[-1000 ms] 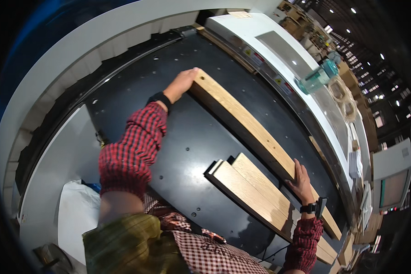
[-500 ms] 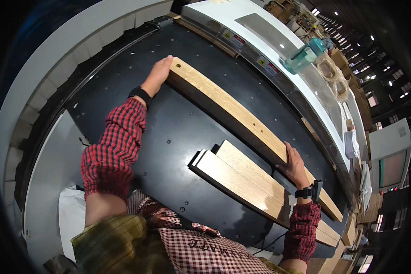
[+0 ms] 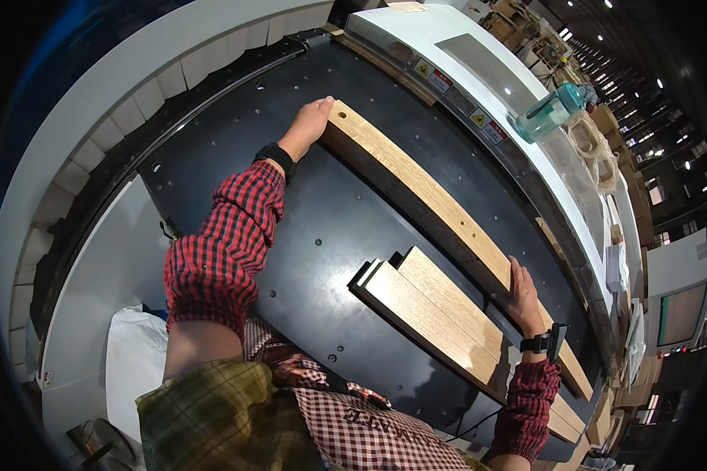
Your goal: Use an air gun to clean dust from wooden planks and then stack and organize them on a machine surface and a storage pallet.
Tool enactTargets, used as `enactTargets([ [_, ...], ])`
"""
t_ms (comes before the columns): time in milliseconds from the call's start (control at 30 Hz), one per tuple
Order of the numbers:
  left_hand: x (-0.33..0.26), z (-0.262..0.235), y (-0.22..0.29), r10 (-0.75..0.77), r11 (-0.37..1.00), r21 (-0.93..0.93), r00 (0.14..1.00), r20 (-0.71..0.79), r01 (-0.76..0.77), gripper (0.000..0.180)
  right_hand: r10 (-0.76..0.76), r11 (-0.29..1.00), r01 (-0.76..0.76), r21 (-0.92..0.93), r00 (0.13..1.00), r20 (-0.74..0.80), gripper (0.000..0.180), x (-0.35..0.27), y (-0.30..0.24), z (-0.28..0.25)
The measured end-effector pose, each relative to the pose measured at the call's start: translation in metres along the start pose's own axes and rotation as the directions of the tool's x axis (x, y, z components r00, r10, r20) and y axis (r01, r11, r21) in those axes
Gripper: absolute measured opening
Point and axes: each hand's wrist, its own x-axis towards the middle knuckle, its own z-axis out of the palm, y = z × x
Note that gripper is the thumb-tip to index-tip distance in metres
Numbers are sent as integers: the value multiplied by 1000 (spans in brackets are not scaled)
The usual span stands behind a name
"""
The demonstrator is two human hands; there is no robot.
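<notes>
A long pale wooden beam [image 3: 416,174] lies slantwise across a dark metal table, from far left to near right. One larger hole shows at its far end and two small holes nearer the middle. My left hand [image 3: 309,127] is closed round the far end. Lower down the beam, my right hand [image 3: 525,297] grips it from the near side, fingertips over its top edge; part of its thumb side is hidden. Between the beam and my body lie several shorter wooden boards [image 3: 436,314], side by side, partly covered by my right forearm.
The dark table [image 3: 306,259] is dotted with small holes. Along its far side runs a white machine housing [image 3: 479,67] with warning labels, carrying a teal bottle [image 3: 550,114] and rolls of tape [image 3: 593,149]. A screen [image 3: 679,314] stands at right. A curved pale guard [image 3: 110,102] borders the left.
The view has shifted, so the table, beam and machine sit further right in the picture. Both hands keep the same hold on the beam.
</notes>
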Motion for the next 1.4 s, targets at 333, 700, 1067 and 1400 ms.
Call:
enactTargets([
  [333, 10, 6, 0, 233, 972, -34, 972, 17, -232, 38, -157, 988, 157, -6, 980, -120, 91, -6, 15, -4],
  [700, 35, -25, -7, 64, 977, -210, 978, 199, -21, 50, 317, 938, -174, 301, 783, -535, 61, -111, 57, -33],
  [1067, -46, 105, 168, 355, 918, -26, 788, 503, -397, 41, 816, 540, -340, 770, 436, -380, 24, -330, 88, 18],
  [1400, -197, 410, 227, 197, 834, 94, 452, 870, -544, 38, 824, 563, -389, 729, 327, -462, 13, -450, 190, 82],
])
